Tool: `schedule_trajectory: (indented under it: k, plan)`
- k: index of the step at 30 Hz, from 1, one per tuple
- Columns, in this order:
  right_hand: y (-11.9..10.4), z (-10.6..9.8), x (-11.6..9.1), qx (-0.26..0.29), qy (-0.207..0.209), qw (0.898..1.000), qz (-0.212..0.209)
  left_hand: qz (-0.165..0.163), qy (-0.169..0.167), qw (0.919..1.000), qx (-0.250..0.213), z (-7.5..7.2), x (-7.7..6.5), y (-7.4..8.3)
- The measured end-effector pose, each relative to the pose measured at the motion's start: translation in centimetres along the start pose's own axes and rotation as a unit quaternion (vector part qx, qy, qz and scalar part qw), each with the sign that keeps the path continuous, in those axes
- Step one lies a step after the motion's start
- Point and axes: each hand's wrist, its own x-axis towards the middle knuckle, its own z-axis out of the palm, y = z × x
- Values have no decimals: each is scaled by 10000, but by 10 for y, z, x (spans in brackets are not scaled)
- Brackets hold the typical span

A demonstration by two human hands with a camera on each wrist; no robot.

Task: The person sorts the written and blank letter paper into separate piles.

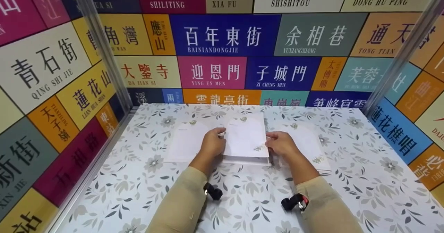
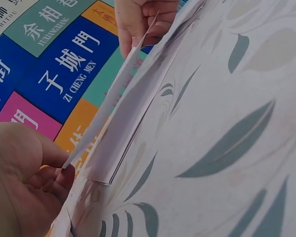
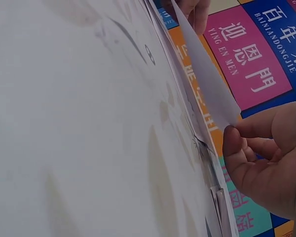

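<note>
Both hands pinch a white paper sheet (image 1: 244,134) printed with small floral sprigs, holding it raised over more paper (image 1: 246,160) on the table. My left hand (image 1: 213,143) grips its left edge between thumb and fingers. At the right edge my right hand (image 1: 281,143) does the same; the right wrist view shows thumb and forefinger meeting on the sheet's corner (image 3: 214,94). Similar printed paper (image 1: 185,146) lies to the left, partly behind the left hand. Another pile of printed paper (image 1: 307,144) lies to the right, partly covered by the right hand and forearm.
A white tabletop (image 1: 242,198) with a leaf and flower pattern carries everything. Colourful panels with street names (image 1: 225,35) stand behind and at both sides, with clear upright strips (image 1: 107,49) at the corners. Small black devices (image 1: 213,192) sit on both wrists.
</note>
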Motion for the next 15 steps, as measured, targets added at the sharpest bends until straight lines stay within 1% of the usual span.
schedule_trajectory:
  k: [3,7,12,15]
  plan:
    - [-3,3,1,79,60,9999,52,-41,113,9999,-107,-3,0,0]
    - [-7,10,0,192,-11,9997,152,-105,305,9992,-214,-10,0,-1]
    - [-17,22,1,274,-38,9993,247,-386,458,9974,-400,-22,2,-4]
    - [-23,31,2,472,-39,9986,249,-445,498,9971,-378,-31,3,-9]
